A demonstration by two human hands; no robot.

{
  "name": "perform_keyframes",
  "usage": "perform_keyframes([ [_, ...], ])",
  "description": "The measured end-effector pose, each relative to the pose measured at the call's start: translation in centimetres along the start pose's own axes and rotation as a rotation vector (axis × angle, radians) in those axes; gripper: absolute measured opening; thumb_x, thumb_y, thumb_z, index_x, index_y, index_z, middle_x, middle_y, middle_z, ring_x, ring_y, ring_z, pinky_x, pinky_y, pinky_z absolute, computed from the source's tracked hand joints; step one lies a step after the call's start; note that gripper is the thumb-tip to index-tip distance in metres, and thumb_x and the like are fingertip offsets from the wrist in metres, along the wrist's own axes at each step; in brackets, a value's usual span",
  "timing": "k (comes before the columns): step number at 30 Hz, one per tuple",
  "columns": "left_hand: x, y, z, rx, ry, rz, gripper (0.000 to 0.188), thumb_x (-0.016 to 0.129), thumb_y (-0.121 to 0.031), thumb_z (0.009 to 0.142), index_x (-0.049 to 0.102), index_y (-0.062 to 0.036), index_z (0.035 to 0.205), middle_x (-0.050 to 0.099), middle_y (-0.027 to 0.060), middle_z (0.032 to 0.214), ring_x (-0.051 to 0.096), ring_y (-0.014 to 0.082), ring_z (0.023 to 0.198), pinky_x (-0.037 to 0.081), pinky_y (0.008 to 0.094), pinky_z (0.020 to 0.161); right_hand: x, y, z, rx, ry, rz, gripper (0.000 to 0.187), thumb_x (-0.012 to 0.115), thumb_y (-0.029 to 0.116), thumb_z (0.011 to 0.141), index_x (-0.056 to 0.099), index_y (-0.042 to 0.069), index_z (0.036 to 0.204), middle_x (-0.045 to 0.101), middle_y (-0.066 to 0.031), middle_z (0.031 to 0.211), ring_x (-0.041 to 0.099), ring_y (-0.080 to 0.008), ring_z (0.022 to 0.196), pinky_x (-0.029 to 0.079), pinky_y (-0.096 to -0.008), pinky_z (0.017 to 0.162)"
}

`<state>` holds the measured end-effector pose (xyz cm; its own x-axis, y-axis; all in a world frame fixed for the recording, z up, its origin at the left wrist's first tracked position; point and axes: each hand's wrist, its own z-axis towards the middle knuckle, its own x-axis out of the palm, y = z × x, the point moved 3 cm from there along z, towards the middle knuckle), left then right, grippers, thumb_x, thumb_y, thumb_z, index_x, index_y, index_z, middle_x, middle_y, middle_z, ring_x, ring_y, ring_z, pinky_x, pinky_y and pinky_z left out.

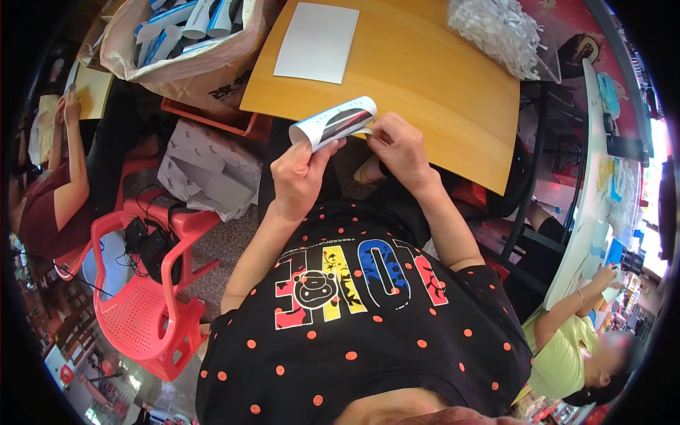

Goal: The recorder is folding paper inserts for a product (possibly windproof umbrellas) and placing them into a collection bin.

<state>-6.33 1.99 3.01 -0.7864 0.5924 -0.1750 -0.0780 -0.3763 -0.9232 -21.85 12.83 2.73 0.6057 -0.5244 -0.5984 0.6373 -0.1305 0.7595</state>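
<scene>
A printed sheet [343,119], white with a dark picture and blue edging, is rolled into a tube just off the near edge of the table. My left hand [297,173] grips the tube at its left end, thumb and fingers closed on it from below. At the tube's right end my right hand [400,149] is closed in a pinch. A small pale edge or strip shows by its fingertips; whether it belongs to the sheet or is separate, I cannot tell. Beyond the tube, a flat stack of white sheets [316,42] lies on the wooden table [418,78].
Left of the table, a large bag [191,81] holds several similar rolled tubes [170,35]. A clear bin of white strips [496,35] stands at the table's far right. A red plastic chair [142,319] is at my left. Other people work on both sides.
</scene>
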Motion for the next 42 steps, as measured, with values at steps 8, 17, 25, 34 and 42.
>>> perform_keyframes([
  [8, -0.9, -0.4, 0.1, 0.161, 0.043, 0.116, 0.02, 0.069, 0.001, 0.08, 0.066, 0.0021, 0.099, 0.07, 0.0134, 0.087, 0.07, 0.0226, 0.076, 0.054, 0.0281, 0.063, -2.5, -2.2, 0.9, 0.433, 0.171, 0.482, 0.02, 0.066, 0.017, 0.087, 0.067, -0.002, 0.095, 0.065, -0.0014, 0.083, 0.057, -0.007, 0.074, 0.046, -0.0224, 0.069],
  [17, -1.0, -0.4, -0.1, 0.203, 0.079, 0.165, 0.021, 0.071, 0.001, 0.078, 0.067, 0.0016, 0.098, 0.07, 0.0131, 0.086, 0.07, 0.0235, 0.074, 0.053, 0.0285, 0.062, -2.0, -1.9, 0.9, 0.445, 0.411, 0.456, 0.02, 0.065, 0.017, 0.085, 0.066, -0.002, 0.09, 0.064, -0.0017, 0.077, 0.057, -0.0074, 0.073, 0.046, -0.0243, 0.069],
  [25, -1.2, -0.1, -0.3, 0.198, 0.097, 0.161, 0.02, 0.071, 0.0, 0.077, 0.066, 0.0012, 0.097, 0.07, 0.0134, 0.086, 0.069, 0.024, 0.074, 0.053, 0.029, 0.062, -0.8, -2.6, 0.1, 0.445, 0.42, 0.41, 0.021, 0.061, 0.019, 0.086, 0.062, -0.002, 0.084, 0.055, 0.0022, 0.07, 0.049, -0.006, 0.068, 0.043, -0.0236, 0.063],
  [34, -1.1, 0.1, -0.7, 0.297, 0.173, 0.379, 0.023, 0.071, 0.001, 0.077, 0.066, 0.0023, 0.099, 0.069, 0.0155, 0.09, 0.069, 0.0273, 0.079, 0.054, 0.0312, 0.066, -2.7, 2.7, -0.5, 0.511, 0.436, 0.457, 0.015, 0.059, 0.014, 0.086, 0.059, 0.0, 0.081, 0.055, 0.0026, 0.07, 0.05, -0.0045, 0.066, 0.043, -0.0223, 0.061],
  [42, -0.6, 0.7, -0.3, 0.269, 0.145, 0.392, 0.023, 0.072, -0.001, 0.076, 0.066, 0.0013, 0.099, 0.069, 0.015, 0.092, 0.068, 0.0273, 0.078, 0.054, 0.0321, 0.066, -5.0, 6.0, -1.4, 0.333, 0.455, 0.656, 0.005, 0.062, 0.005, 0.084, 0.06, 0.001, 0.083, 0.059, 0.0026, 0.076, 0.051, -0.0037, 0.068, 0.042, -0.0192, 0.06],
])
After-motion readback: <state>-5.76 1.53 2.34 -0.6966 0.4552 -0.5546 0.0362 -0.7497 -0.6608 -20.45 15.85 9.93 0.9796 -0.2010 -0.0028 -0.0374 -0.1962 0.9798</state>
